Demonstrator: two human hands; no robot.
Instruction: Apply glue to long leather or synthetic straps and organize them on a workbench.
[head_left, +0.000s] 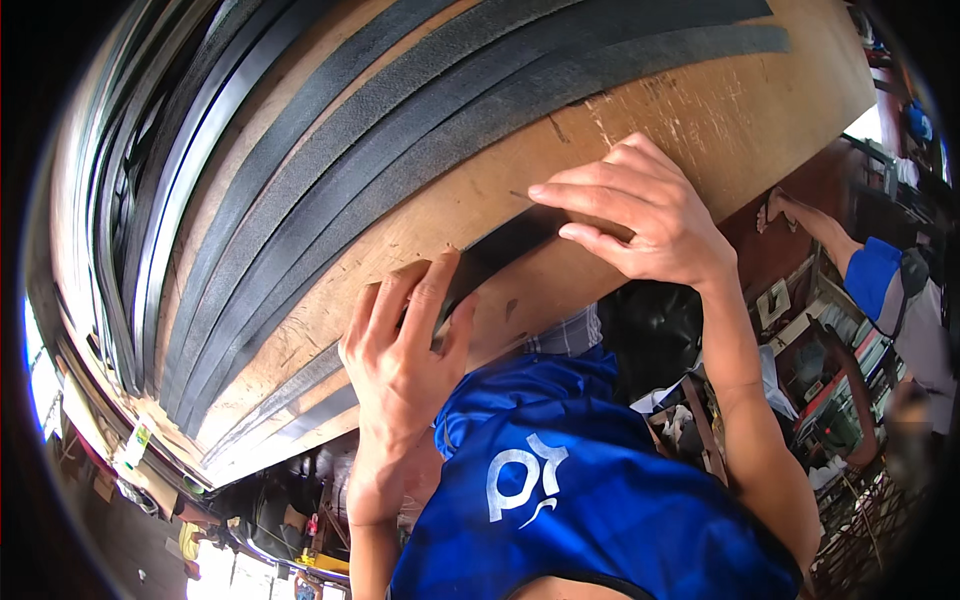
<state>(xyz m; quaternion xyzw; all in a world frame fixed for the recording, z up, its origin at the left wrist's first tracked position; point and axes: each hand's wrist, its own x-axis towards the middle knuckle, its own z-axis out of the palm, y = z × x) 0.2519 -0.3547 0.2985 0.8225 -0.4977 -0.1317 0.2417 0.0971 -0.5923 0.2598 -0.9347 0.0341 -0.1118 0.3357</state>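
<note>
A black leather-like strip (510, 241) lies along the near side of a wooden board (720, 127), running between my two hands. My left hand (409, 322) is bent over the strip, with its fingers at the far edge and its thumb at the near edge. Over the strip's right-hand part is my right hand (637, 214). Its index finger and thumb are apart, one on each side of the strip; whether they press on it is unclear. Several long dark strips (420, 161) are laid side by side beyond my hands, some with a grainy face.
More strips (124, 225) hang bunched at the board's far left. Nearer me, further strips (319, 412) pass left of my left hand. A person in blue shorts (874, 277) is at the right. Cluttered shelves (825, 405) stand below there.
</note>
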